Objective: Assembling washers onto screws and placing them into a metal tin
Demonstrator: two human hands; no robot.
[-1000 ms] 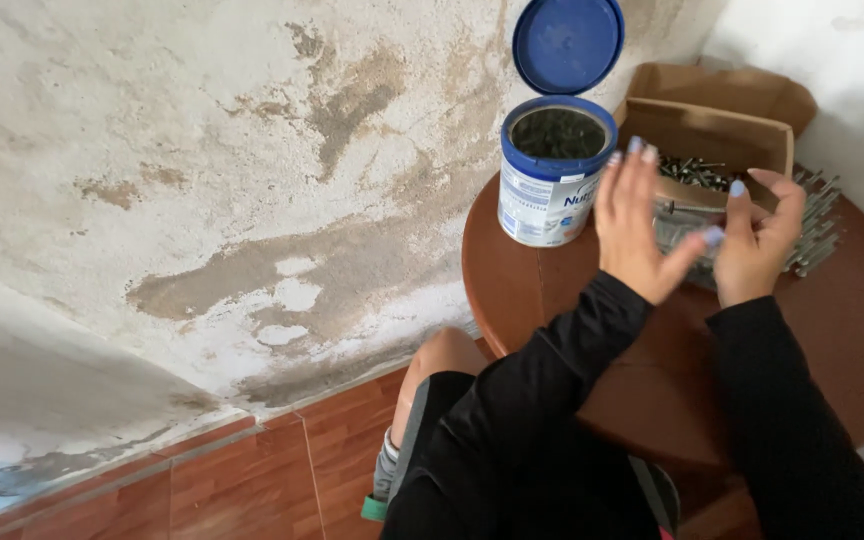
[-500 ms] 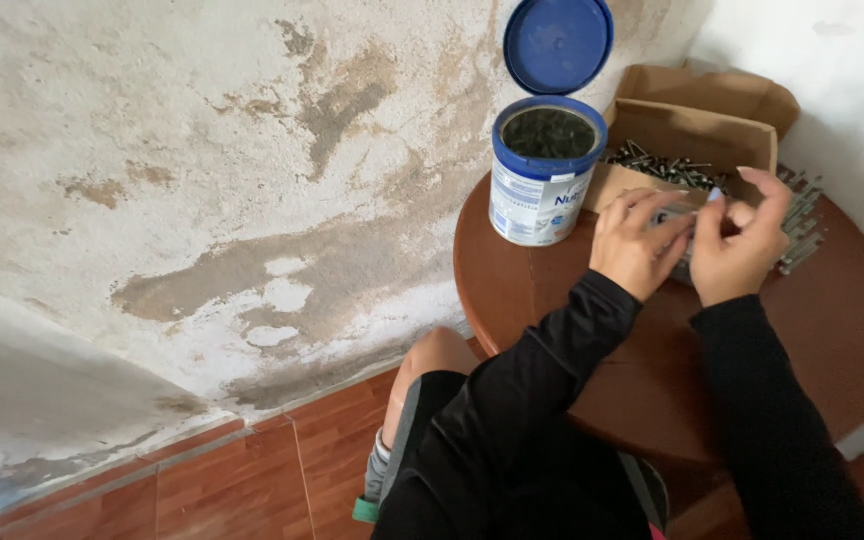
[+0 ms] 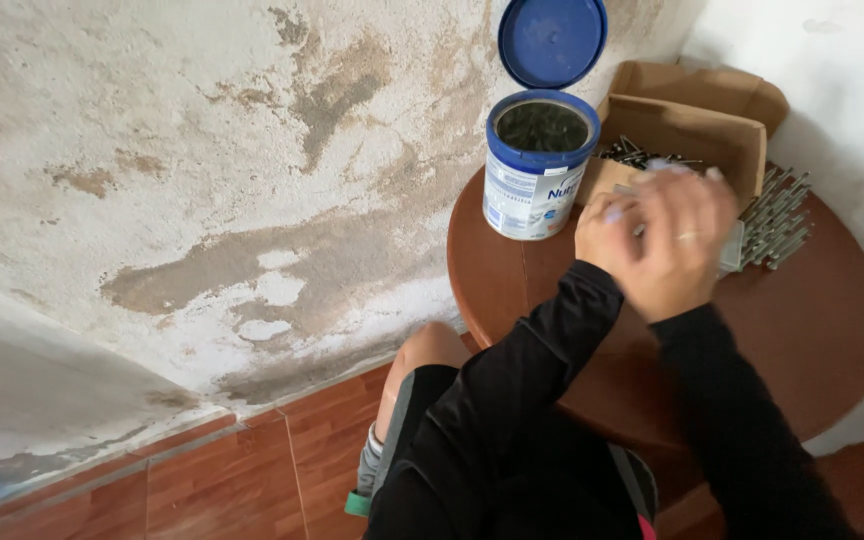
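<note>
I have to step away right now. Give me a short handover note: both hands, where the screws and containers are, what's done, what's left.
Right hand: blurred, over the table edge of the cardboard box; grip unclear.
Left hand: beneath the right, mostly hidden.
Blue tin: on the round table, lid open, dark small parts inside.
Screws: rows beside the box, more loose in it.
Done: tin looks nearly full.
Left: the screws outside the tin.

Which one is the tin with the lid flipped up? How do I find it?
Look at the round brown table by the stained wall. At its left edge, beside the cardboard box, stands the blue-and-white tin. Only it is round, with a blue lid open above.
</note>
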